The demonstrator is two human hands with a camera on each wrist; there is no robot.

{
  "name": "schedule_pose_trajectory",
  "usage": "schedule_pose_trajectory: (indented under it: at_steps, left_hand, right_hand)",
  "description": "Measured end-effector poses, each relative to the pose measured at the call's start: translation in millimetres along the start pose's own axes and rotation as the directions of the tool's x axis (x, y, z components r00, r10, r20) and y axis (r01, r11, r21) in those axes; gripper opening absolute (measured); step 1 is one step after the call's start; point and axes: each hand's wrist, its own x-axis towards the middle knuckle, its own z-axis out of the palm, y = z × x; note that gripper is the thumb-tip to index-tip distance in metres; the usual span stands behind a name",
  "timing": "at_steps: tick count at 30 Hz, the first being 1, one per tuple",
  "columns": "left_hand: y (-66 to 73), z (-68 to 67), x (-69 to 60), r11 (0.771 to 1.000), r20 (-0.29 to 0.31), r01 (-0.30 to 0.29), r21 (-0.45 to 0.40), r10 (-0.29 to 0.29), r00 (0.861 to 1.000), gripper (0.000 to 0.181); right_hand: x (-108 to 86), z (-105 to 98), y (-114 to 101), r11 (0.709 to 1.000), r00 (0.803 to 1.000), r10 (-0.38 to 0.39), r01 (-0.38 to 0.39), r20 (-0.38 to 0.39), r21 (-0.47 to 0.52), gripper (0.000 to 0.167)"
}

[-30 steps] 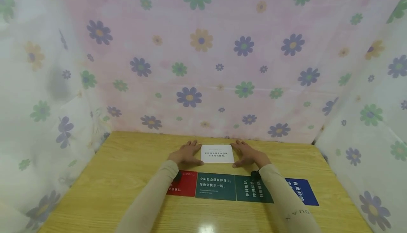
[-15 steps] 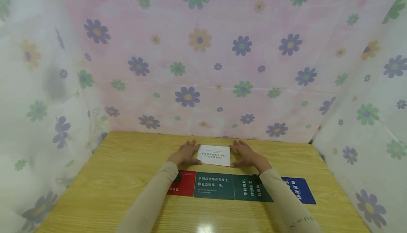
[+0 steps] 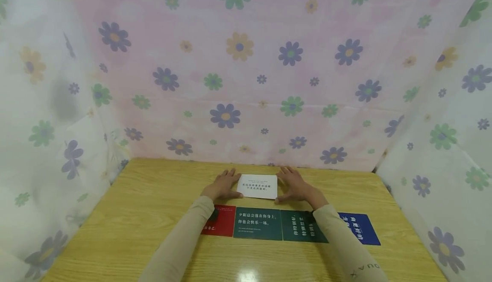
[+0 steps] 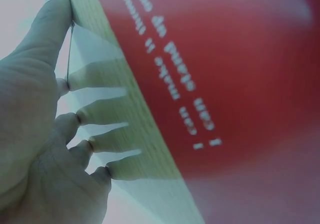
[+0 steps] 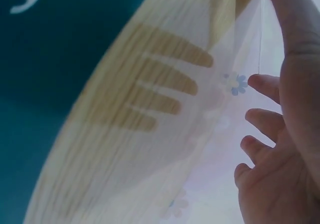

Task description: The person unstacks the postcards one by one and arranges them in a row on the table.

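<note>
A white card (image 3: 257, 186) printed with dark text lies between my two hands, near the back of the wooden table. My left hand (image 3: 222, 186) touches its left side, thumb at the near corner and index finger at the far one. On the opposite side my right hand (image 3: 297, 187) touches it in the same way. Both hands have their fingers spread. In the left wrist view the card's thin edge runs from the left thumb to the index finger, beside a red card (image 4: 240, 83). The right wrist view has a green card (image 5: 60, 83) near the right hand (image 5: 305, 124).
Closer to me, a row of cards crosses the table (image 3: 127, 213): a red card (image 3: 224, 221), a green card (image 3: 259, 224), a second green card (image 3: 294, 225) and a blue card (image 3: 365, 230). My forearms partly cover it. A flowered curtain (image 3: 265, 72) surrounds the table.
The white card's near edge first shifts toward me with the card tilting slightly, then draws back a little. Both hands stay at its sides. The row of cards keeps its arrangement.
</note>
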Motion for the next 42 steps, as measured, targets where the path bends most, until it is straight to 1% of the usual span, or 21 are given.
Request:
schedule_pose_trajectory:
  at_steps: [7, 11, 16, 22, 29, 33, 35, 42]
  left_hand:
    - [0.1, 0.9, -2.3, 1.0, -0.002, 0.007, -0.017, -0.007, 1.0, 0.084]
    - [0.5, 0.5, -3.5, 1.0, -0.004, 0.004, -0.019, -0.004, 1.0, 0.084]
    - [-0.3, -1.7, -4.2, 0.999, 0.014, 0.009, -0.052, -0.008, 1.0, 0.087]
    - [-6.2, -2.2, -0.8, 0.997, 0.023, -0.012, -0.082, 0.014, 1.0, 0.092]
    - [-12.4, -1.3, -5.7, 0.991, 0.022, -0.039, -0.128, 0.042, 0.999, 0.096]
    - [-16.3, -1.4, -7.6, 0.991, 0.007, -0.057, -0.119, 0.058, 0.998, 0.101]
    - [-17.4, -1.6, -8.8, 0.991, -0.01, -0.074, -0.112, 0.073, 0.997, 0.102]
    - [-17.7, -3.9, -14.5, 0.992, -0.049, -0.11, -0.057, 0.107, 0.993, 0.101]
  right_hand:
    - [5.2, 5, 0, 0.999, 1.0, 0.009, -0.01, -0.013, -0.045, 0.101]
    - [4.8, 6, -2, 0.998, 1.0, 0.024, -0.025, -0.02, -0.05, 0.099]
    - [3.3, 6, -3, 0.997, 0.999, 0.007, -0.01, -0.043, -0.072, 0.096]
    - [3.0, 5, -2, 0.996, 0.997, -0.008, 0.001, -0.072, -0.087, 0.095]
    - [0.7, 4, -3, 0.995, 0.995, -0.017, 0.008, -0.098, -0.097, 0.098]
    - [-1.2, 2, -3, 0.997, 0.994, -0.018, 0.01, -0.106, -0.074, 0.099]
    - [-2.4, 2, -3, 0.998, 0.994, -0.021, 0.014, -0.107, -0.06, 0.099]
    - [-5.3, 2, -5, 0.998, 0.99, -0.044, 0.038, -0.135, -0.045, 0.098]
